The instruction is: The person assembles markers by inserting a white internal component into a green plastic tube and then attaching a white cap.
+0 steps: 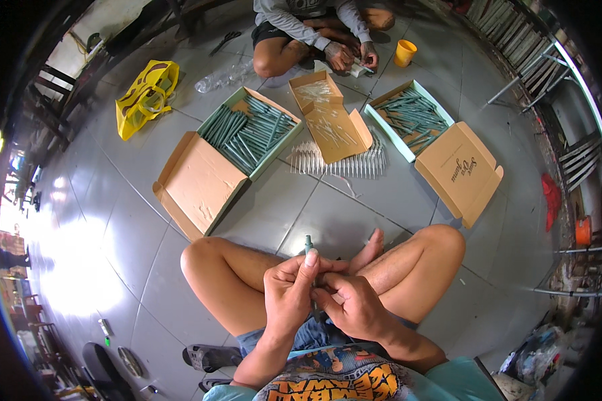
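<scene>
Above my lap, my left hand (289, 289) grips a slim green pen-like tube (308, 244), its thumb pressed along the side. The narrower end of the tube points up and away from me. My right hand (352, 304) is closed around the lower part, its fingers bent and touching the left ones; most of that part is hidden. Beyond my crossed legs, an open box (246, 175) at the left holds many similar green tubes (237, 137). Another open box (448, 180) at the right holds more green tubes (415, 117).
Between the boxes, a brown carton (364, 130) holds thin clear pieces, with a row of clear pointed pieces (308, 160) beside it. Across sits a person (308, 33) handling something small, near an orange cup (405, 52). A yellow bag (144, 100) and sandals (211, 357) lie leftward.
</scene>
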The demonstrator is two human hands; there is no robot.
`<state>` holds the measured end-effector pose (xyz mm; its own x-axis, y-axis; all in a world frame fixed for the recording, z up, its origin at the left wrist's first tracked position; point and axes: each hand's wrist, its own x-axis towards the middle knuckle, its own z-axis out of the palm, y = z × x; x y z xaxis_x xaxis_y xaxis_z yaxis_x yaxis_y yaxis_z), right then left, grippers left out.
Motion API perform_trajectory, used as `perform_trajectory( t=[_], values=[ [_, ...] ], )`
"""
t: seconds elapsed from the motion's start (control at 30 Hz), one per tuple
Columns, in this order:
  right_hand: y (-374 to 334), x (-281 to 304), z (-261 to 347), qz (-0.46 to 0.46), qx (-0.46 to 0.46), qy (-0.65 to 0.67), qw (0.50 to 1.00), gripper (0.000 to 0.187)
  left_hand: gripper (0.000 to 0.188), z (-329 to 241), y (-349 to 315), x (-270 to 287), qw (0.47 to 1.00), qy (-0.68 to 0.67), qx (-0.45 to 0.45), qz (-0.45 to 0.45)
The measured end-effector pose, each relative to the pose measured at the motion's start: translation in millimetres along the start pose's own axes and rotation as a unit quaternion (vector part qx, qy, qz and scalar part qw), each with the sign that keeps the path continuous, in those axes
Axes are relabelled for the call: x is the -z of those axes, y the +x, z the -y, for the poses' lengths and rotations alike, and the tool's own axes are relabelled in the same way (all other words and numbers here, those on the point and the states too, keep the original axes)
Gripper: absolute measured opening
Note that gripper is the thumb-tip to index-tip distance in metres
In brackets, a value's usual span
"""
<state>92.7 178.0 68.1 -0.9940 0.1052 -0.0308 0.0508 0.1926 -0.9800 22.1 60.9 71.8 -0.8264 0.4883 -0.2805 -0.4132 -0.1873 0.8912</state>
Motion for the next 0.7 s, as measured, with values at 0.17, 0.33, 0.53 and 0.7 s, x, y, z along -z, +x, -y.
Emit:
perform_trajectory(
  t=[0.17, 0.33, 0.53, 0.7],
  values=[
    [1, -1, 6, -0.007, -0.002, -0.026, 1.0, 0.017, 0.043, -1, 2, 1, 1.0, -0.018, 0.003, -0.009],
    [-1, -4, 4, 0.009, -0.018, -0.054, 0.998, 0.019, 0.05, 10, 7, 9, 0.998, -0.037, 0.044, -0.03],
    [-8, -6, -20, -0.027, 0.017, -0.055, 0.998, 0.016, 0.054, 13, 13, 11, 0.995, -0.014, 0.098, 0.002],
    [1, -1, -17, -0.079, 0.034, -0.048, 0.995, 0.013, 0.044, 12, 10, 1, 0.998, -0.023, 0.049, 0.041]
  ],
)
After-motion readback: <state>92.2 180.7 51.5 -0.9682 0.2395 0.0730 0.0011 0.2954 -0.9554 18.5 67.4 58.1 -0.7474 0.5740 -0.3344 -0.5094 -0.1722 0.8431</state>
